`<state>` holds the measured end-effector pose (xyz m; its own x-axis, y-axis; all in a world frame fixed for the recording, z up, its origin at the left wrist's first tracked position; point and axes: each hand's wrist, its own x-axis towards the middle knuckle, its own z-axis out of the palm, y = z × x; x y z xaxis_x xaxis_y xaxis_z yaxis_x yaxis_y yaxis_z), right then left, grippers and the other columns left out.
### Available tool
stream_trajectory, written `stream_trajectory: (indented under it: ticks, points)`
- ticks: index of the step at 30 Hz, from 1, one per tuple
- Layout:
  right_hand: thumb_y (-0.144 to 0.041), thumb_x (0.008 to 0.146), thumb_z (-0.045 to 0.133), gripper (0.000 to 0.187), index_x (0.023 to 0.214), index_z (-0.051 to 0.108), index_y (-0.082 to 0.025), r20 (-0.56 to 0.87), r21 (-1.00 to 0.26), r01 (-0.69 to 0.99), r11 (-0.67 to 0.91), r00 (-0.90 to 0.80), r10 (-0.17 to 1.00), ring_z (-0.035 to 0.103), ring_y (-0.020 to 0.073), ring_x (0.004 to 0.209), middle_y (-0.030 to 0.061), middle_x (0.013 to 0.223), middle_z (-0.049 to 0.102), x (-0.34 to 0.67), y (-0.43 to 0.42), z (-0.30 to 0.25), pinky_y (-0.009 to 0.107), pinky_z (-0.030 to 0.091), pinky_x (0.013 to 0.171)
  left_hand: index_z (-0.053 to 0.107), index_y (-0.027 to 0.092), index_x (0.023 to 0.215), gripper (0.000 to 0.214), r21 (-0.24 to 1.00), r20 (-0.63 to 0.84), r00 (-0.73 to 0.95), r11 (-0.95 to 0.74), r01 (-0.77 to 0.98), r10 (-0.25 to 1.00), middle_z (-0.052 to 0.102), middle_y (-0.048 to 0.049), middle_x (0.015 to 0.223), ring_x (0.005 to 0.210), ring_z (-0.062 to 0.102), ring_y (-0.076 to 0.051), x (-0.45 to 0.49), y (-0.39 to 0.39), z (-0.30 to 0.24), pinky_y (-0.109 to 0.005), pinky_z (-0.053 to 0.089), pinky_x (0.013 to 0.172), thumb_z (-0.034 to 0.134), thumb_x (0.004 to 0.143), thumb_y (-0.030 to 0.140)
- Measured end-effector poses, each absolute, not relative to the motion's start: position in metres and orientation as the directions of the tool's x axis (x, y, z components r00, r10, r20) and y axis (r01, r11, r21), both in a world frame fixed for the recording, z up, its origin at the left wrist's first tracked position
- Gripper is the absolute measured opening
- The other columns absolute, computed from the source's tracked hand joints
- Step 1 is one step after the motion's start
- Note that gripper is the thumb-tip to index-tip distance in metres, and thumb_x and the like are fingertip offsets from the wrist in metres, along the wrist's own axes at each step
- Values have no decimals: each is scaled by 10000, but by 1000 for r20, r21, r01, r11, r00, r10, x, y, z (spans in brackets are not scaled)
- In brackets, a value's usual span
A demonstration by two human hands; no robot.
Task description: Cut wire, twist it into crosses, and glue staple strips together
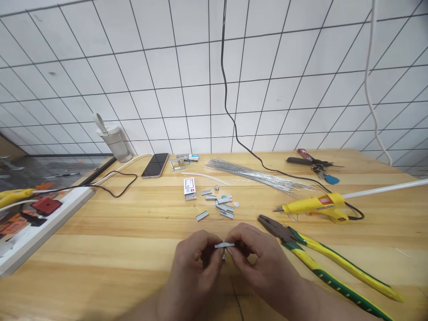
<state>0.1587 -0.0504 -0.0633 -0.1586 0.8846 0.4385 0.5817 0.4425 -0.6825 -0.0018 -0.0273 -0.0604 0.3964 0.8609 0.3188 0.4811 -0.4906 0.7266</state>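
A short strip of staples (pixel 224 244) is pinched between my two hands above the front of the wooden table. My left hand (pixel 199 261) grips its left end between thumb and forefinger. On the right end, the thumb and fingers of my right hand (pixel 259 256) are closed. A second pale piece shows just below the strip, partly hidden by the fingers. Ahead of my hands lie several loose staple strips (pixel 202 216), beside a small white and red box (pixel 189 188). Large pliers (pixel 287 236) with green and yellow handles rest right of my right hand.
A yellow glue gun (pixel 316 206) with a white stick lies at right, its black cable (pixel 236 129) running up the wall. Behind are thin metal wires (pixel 249 174), a phone (pixel 155 166), small pliers (pixel 307 162) and a cup (pixel 115 142). A power strip (pixel 67 211) edges the left.
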Motion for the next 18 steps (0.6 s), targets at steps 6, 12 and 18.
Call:
stream_trajectory:
  ticks: [6,12,18]
  points:
    - [-73,749,464,153,719,558,-190,449,-679,586,442,-146,882,506,124,567,1,627,547,157,-51,-65,219,394,512,615,163,667,148,728,320,383,-484,486,866,602,-8,559,503,534,-120,-1,-27,-61,-207,419,489,502,761,150]
    - [-51,720,457,163,682,550,-180,472,-679,586,442,-113,874,493,111,536,-6,604,534,156,-50,-65,206,376,484,615,162,661,147,757,327,352,-466,457,877,577,2,536,480,515,-107,0,-29,-65,-191,402,463,511,766,167]
    - [-118,740,488,127,718,594,-185,273,-826,495,269,-67,960,521,123,569,-2,637,577,157,-50,-68,221,404,511,643,153,694,140,891,145,372,-284,353,917,649,-37,622,575,581,-142,0,-25,-62,-218,452,537,546,771,219]
